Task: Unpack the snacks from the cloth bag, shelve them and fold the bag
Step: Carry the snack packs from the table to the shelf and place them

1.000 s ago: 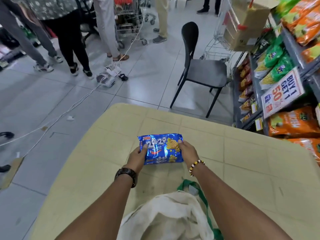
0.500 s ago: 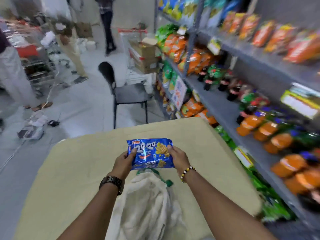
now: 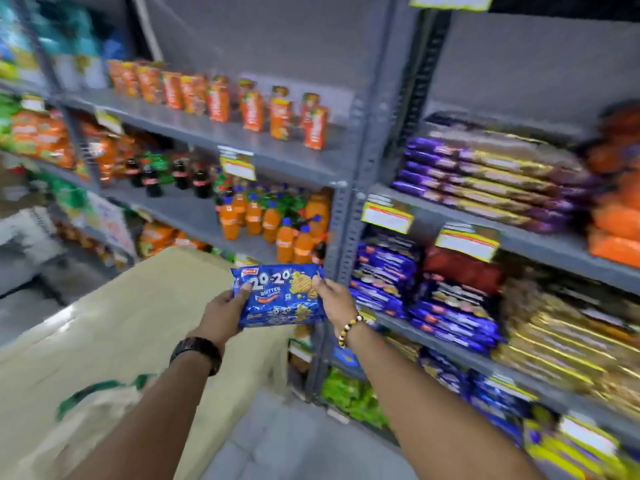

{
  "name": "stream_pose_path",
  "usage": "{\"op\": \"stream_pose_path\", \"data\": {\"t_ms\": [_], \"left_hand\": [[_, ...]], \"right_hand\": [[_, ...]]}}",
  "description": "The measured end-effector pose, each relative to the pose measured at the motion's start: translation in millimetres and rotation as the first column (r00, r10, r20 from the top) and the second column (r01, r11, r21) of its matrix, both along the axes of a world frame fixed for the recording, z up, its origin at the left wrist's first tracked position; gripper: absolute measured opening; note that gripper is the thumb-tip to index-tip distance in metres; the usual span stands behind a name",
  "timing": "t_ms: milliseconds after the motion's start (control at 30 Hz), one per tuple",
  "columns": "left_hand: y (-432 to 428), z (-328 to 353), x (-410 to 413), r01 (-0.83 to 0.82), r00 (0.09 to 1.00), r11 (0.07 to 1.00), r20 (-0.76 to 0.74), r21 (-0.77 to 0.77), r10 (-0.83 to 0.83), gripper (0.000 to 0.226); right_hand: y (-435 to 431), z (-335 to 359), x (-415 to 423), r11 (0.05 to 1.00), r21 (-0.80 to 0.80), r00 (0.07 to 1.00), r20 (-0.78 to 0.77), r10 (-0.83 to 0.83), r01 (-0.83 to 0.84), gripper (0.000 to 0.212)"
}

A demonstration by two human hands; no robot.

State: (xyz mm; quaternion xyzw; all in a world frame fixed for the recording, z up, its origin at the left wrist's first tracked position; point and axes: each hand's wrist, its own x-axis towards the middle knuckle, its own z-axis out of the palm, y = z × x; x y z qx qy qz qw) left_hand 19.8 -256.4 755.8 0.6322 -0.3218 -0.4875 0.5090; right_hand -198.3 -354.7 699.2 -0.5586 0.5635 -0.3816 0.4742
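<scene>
A blue biscuit packet (image 3: 278,296) is held up in the air between both hands, above the far right edge of the worktop (image 3: 114,306) and just in front of the grey upright of the shelf (image 3: 341,216).

The left grip (image 3: 221,311) holds the packet's left end, with the thumb lying on the printed front and the fingers hidden behind. The right grip (image 3: 334,295) pinches the right end near the upper corner, thumb on the front. The packet spans the gap between the two hands, and most of its front shows between them.

Its long axis runs left to right, close to level. The printed face is turned up toward the camera, the lettering reads upright, and the top edge points away toward the shelf.

A watch (image 3: 197,353) sits on the left wrist and a bead bracelet (image 3: 348,329) on the right.

The cloth bag (image 3: 100,405), white with a green handle and blurred, lies on the near left part of the worktop, well apart from the packet.

To the right of the packet, stacked blue packs (image 3: 384,271) lie on the shelf. Beyond it stand orange bottles (image 3: 270,220), with orange cartons (image 3: 249,105) on a higher level.
</scene>
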Motion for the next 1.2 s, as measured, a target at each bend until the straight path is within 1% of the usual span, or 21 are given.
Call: {"op": "stream_pose_path", "data": {"t_ms": [100,133,200,333,400,467,533,567,667,700,733,767,800,833,900,967,1000,1067,1100,1133,1200], "left_hand": [[-14,0,-81,0.123,0.992,0.992,0.012,0.007,-0.123,0.027],[-17,0,-107,0.162,0.987,0.987,0.010,0.018,-0.162,0.030],[-24,-6,-152,0.240,0.971,0.970,0.004,0.043,-0.240,0.048],[-29,-26,-243,0.349,0.933,0.935,0.068,0.060,-0.353,0.074],[-21,-22,-290,0.403,0.910,0.912,0.078,0.073,-0.408,0.068],[-11,-15,-332,0.447,0.889,0.888,0.051,0.106,-0.454,0.066],[-3,-16,-368,0.477,0.873,0.869,0.046,0.132,-0.486,0.050],[1,-18,-382,0.500,0.861,0.856,0.035,0.131,-0.508,0.041],[6,-34,-417,0.534,0.836,0.826,0.031,0.182,-0.547,0.042],[7,-42,-427,0.554,0.823,0.815,0.032,0.171,-0.567,0.042],[10,-49,-436,0.570,0.813,0.804,0.027,0.169,-0.582,0.041],[12,-58,-446,0.575,0.808,0.796,0.023,0.187,-0.589,0.038],[13,-67,-455,0.583,0.801,0.787,0.019,0.201,-0.598,0.034],[15,-80,-462,0.590,0.794,0.778,0.018,0.216,-0.607,0.032],[17,-106,-475,0.606,0.779,0.759,0.016,0.239,-0.627,0.031],[14,-144,-487,0.628,0.757,0.730,0.006,0.271,-0.653,0.039],[10,-168,-494,0.637,0.749,0.718,-0.004,0.281,-0.663,0.046],[4,-212,-508,0.639,0.745,0.709,-0.010,0.298,-0.667,0.063],[0,-233,-517,0.641,0.744,0.708,-0.013,0.297,-0.668,0.068],[-4,-256,-526,0.641,0.744,0.707,-0.018,0.299,-0.668,0.069],[-16,-313,-539,0.633,0.745,0.708,0.002,0.315,-0.667,0.072]], "right_hand": [[14,5,-90,0.988,0.021,0.989,-0.007,-0.150,0.150,0.092],[23,11,-116,0.981,0.020,0.981,-0.013,-0.195,0.195,0.090],[42,21,-167,0.966,0.027,0.966,-0.041,-0.255,0.256,0.086],[78,33,-267,0.937,0.072,0.940,-0.029,-0.340,0.341,0.054],[93,34,-311,0.920,0.098,0.924,0.009,-0.383,0.381,0.049],[108,34,-347,0.913,0.113,0.919,0.000,-0.395,0.393,0.055],[124,33,-379,0.895,0.148,0.904,0.022,-0.427,0.420,0.066],[132,32,-391,0.889,0.153,0.897,0.033,-0.441,0.431,0.065],[154,22,-424,0.865,0.175,0.875,0.033,-0.483,0.470,0.042],[161,14,-433,0.855,0.184,0.865,0.046,-0.500,0.484,0.038],[167,5,-440,0.841,0.188,0.852,0.037,-0.522,0.507,0.044],[172,-8,-449,0.825,0.195,0.838,0.031,-0.545,0.530,0.056],[176,-23,-457,0.805,0.220,0.823,0.019,-0.567,0.550,0.067],[180,-45,-466,0.798,0.249,0.820,0.026,-0.571,0.548,0.072],[189,-78,-478,0.781,0.293,0.814,0.012,-0.580,0.552,0.073],[192,-117,-491,0.750,0.327,0.792,0.010,-0.611,0.575,0.073],[193,-119,-489,0.723,0.344,0.768,0.012,-0.641,0.598,0.068],[193,-134,-493,0.660,0.349,0.704,-0.002,-0.710,0.666,0.040],[189,-153,-498,0.637,0.347,0.677,0.009,-0.736,0.688,0.032],[185,-175,-504,0.617,0.342,0.657,-0.002,-0.754,0.709,0.033],[179,-221,-518,0.600,0.325,0.643,-0.037,-0.765,0.731,0.055]]}}
